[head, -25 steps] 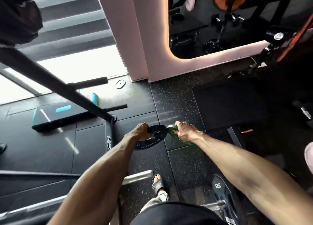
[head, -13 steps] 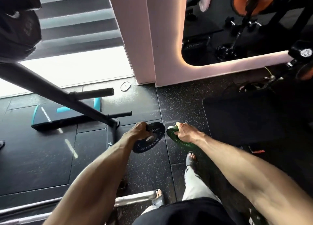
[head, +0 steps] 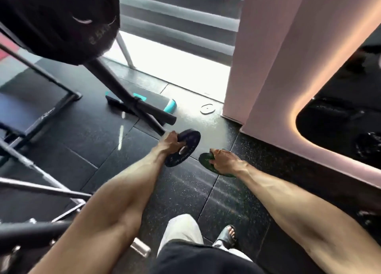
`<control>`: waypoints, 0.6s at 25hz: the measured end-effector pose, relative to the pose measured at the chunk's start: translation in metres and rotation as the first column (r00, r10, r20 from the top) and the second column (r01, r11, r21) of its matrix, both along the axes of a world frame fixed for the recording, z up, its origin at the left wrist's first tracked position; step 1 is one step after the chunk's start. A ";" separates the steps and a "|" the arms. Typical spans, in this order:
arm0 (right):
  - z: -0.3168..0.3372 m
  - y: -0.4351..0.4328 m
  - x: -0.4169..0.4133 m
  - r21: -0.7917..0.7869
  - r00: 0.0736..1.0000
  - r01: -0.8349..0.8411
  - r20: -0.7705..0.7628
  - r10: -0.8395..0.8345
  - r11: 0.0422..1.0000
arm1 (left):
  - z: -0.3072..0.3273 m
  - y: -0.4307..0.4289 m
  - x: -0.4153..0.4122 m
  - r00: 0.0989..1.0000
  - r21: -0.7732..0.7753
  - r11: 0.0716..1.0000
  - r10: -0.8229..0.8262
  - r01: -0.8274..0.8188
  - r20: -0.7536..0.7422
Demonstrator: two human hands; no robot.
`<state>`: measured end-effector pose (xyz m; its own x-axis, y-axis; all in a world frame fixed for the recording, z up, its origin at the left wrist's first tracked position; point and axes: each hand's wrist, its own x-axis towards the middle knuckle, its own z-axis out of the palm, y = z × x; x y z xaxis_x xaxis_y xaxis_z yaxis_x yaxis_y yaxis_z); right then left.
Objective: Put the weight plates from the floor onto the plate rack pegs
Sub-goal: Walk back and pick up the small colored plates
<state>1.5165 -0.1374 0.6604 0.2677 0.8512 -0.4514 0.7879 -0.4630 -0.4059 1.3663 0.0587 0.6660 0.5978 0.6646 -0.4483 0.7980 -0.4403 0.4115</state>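
My left hand (head: 171, 142) grips a small black weight plate (head: 188, 144) by its edge, held above the floor with its face toward me. A little lower to the right, my right hand (head: 223, 160) holds a small green plate (head: 206, 160), tilted nearly flat and mostly hidden under my fingers. The black plate rack (head: 123, 92) stands ahead to the left; a bare peg (head: 156, 113) juts out just above my left hand. A large black plate (head: 59, 20) hangs on the rack at top left.
A tiny silver plate (head: 207, 109) lies on the floor by the pink wall (head: 268, 67). A black and teal step platform (head: 144, 102) sits behind the rack. Steel bars (head: 41, 187) cross the lower left. My sandalled foot (head: 227, 235) is below.
I have stepped forward and turned left. The rack and its large plate now loom closer at top left. Both hands still hold their plates, the black one raised nearer the peg.
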 end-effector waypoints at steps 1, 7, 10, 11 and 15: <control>0.000 0.011 0.008 0.003 0.999 -0.053 0.003 0.053 0.999 | 0.006 0.004 0.004 0.999 0.021 0.999 0.049 -0.049 0.004; -0.005 0.087 0.053 0.005 0.967 -0.256 0.003 0.256 0.967 | 0.015 0.047 0.033 0.976 0.077 0.974 0.206 -0.211 0.065; -0.010 0.125 0.065 -0.014 0.936 -0.350 -0.026 0.350 0.937 | 0.008 0.074 0.043 0.961 0.050 0.961 0.270 -0.273 0.051; -0.011 0.136 0.069 -0.004 0.926 -0.376 -0.031 0.376 0.926 | 0.008 0.082 0.046 0.961 0.050 0.960 0.273 -0.275 0.044; -0.009 0.171 0.081 0.027 0.878 -0.477 -0.039 0.478 0.878 | 0.002 0.096 0.058 0.955 0.070 0.953 0.293 -0.295 0.038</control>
